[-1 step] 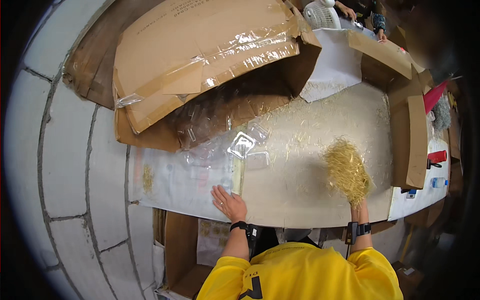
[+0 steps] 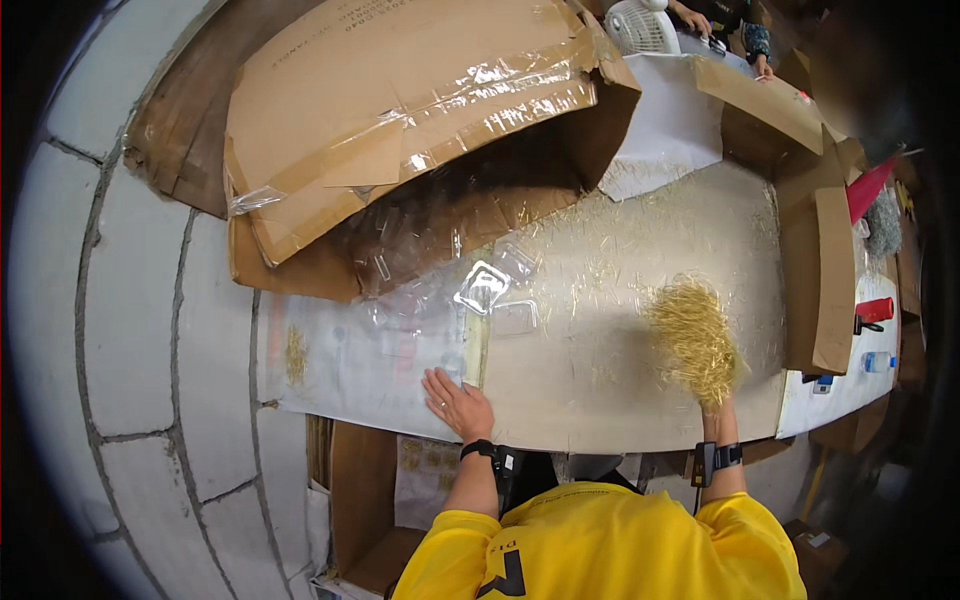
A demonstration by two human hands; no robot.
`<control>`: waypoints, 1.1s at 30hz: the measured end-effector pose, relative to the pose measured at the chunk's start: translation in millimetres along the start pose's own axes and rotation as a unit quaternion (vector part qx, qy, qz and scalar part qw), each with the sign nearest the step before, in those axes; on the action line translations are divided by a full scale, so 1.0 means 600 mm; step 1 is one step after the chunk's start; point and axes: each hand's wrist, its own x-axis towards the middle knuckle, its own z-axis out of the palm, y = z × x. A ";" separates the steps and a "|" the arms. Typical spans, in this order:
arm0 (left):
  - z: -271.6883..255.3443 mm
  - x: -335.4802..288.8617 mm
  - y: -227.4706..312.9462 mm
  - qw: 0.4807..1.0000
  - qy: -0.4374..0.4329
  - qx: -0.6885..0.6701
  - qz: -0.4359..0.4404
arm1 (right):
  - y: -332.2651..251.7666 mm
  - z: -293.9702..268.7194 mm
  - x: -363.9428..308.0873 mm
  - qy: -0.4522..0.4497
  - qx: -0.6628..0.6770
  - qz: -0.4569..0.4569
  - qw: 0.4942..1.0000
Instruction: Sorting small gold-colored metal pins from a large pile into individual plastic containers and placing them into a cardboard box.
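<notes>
My left hand lies flat on the white sheet near the table's front edge, fingers stretched out and nothing in them. On my right, a large bunch of thin gold strands covers my right hand, so its fingers are hidden. The wrist comes out from under the bunch, which is held over the beige tabletop and casts a shadow beside it. Clear plastic frame-shaped pieces lie between my hands, farther back. Loose gold strands are scattered across the tabletop.
A big taped cardboard box lies open at the back left, clear plastic pieces inside. Cardboard walls border the right side. Beyond are a bottle, a red object, a fan and another person's hands.
</notes>
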 end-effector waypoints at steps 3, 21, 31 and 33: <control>0.002 -0.001 -0.002 1.000 0.003 0.008 -0.006 | -0.013 -0.015 0.010 0.049 -0.050 -0.012 0.997; -0.002 -0.002 0.001 1.000 0.006 0.008 -0.001 | -0.146 -0.056 -0.081 0.194 -0.205 -0.173 0.943; -0.005 -0.006 0.002 1.000 -0.006 0.014 -0.017 | -0.213 -0.028 -0.062 0.186 -0.457 -0.332 0.804; -0.003 0.000 0.008 1.000 0.002 0.009 -0.008 | -0.226 -0.022 -0.047 0.195 -0.430 -0.349 0.809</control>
